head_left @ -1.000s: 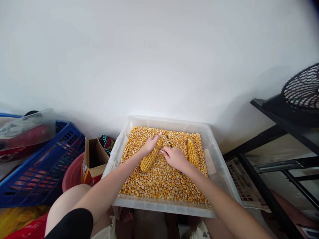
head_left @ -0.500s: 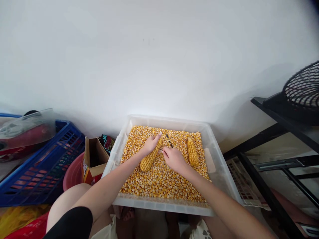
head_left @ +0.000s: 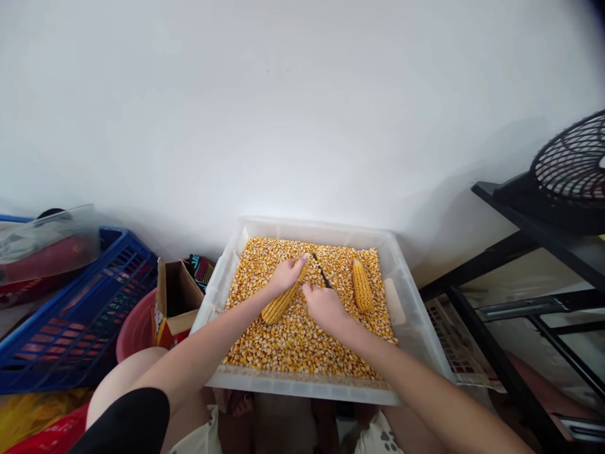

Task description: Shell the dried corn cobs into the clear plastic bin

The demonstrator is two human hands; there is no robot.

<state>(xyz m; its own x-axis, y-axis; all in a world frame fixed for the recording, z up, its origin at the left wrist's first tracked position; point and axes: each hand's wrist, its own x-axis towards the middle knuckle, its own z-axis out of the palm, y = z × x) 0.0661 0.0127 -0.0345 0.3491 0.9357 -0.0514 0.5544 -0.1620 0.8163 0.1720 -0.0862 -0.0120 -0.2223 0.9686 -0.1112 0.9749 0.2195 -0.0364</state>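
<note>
My left hand [head_left: 286, 276] is closed around the upper part of a yellow corn cob [head_left: 277, 307], which slants over the loose kernels with its lower end toward me. Close against the cob's right side is my right hand [head_left: 325, 305], fingers curled together. A thin tool, mostly hidden, seems to be in it, with a slim tip by the cob. Just beyond that hand a narrow black stick [head_left: 321, 270] lies on the kernels [head_left: 302, 353]. Another full corn cob [head_left: 362, 287] rests on the right side of the clear plastic bin [head_left: 302, 387].
A blue crate [head_left: 61, 334] with bagged items stands at left, beside a pink basin [head_left: 137, 325] and an opened cardboard box [head_left: 177, 296]. At right, a black fan [head_left: 571, 157] sits on a dark metal frame [head_left: 501, 271]. A white wall [head_left: 302, 113] rises behind the bin.
The view has shifted slightly. My right hand has moved a little along the cob, baring more of the black stick. My left hand keeps its grip, and the second cob stays put.
</note>
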